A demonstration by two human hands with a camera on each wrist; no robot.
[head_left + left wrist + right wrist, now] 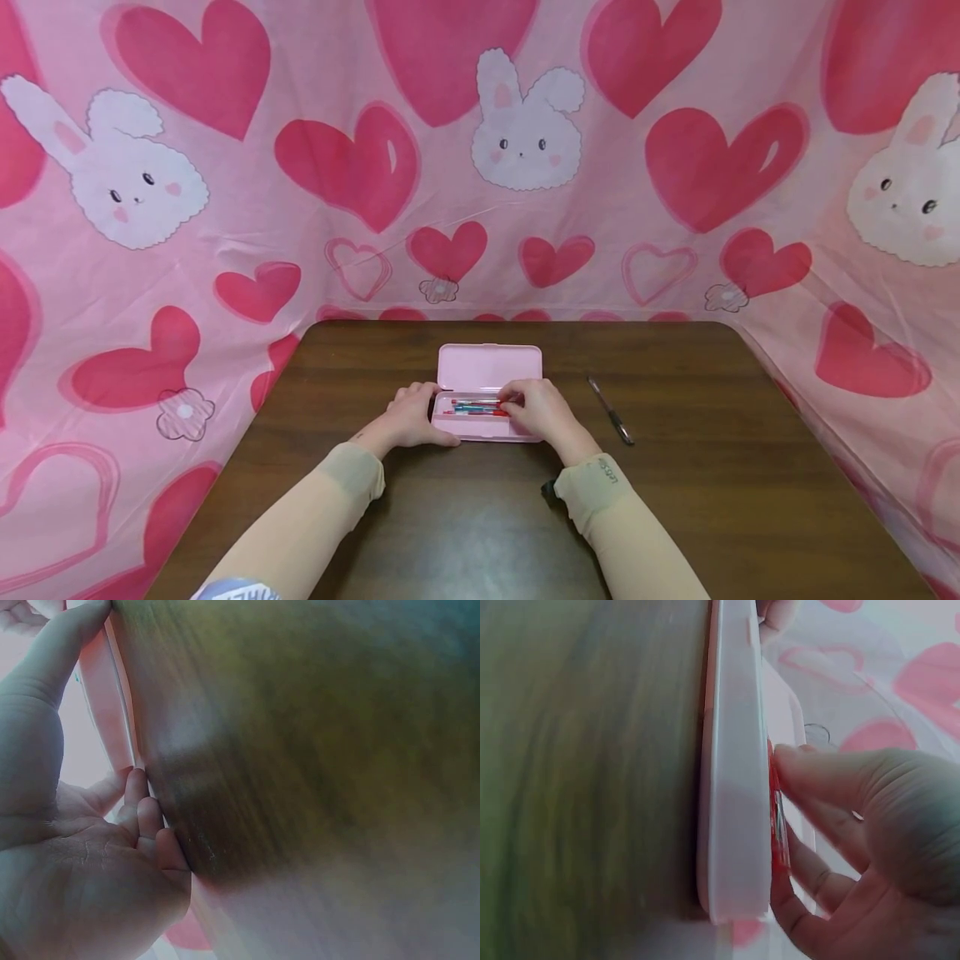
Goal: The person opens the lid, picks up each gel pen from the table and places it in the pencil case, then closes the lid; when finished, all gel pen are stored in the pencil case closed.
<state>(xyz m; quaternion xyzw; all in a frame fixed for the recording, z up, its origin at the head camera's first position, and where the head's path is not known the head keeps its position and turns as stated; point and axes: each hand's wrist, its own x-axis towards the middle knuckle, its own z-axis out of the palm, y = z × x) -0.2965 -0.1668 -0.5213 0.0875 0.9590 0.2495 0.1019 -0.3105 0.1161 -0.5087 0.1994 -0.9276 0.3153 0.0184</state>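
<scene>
A pink pencil case (487, 435) lies with its lid (490, 367) raised toward the back of the table. Several pens (472, 407), with red and teal parts, lie side by side inside it. My left hand (408, 417) holds the case's left end, the thumb along its front edge and fingers at the side. In the left wrist view the fingertips (150, 814) meet the case wall just above the tabletop. My right hand (542, 410) reaches over the case's right end. Its thumb and fingers pinch a clear pen with red ends (777, 817) at the case's rim.
A dark pen (611, 411) lies aslant on the brown wooden table (675, 500), to the right of the case. A pink cloth with hearts and rabbits (450, 192) hangs behind the table and along both sides.
</scene>
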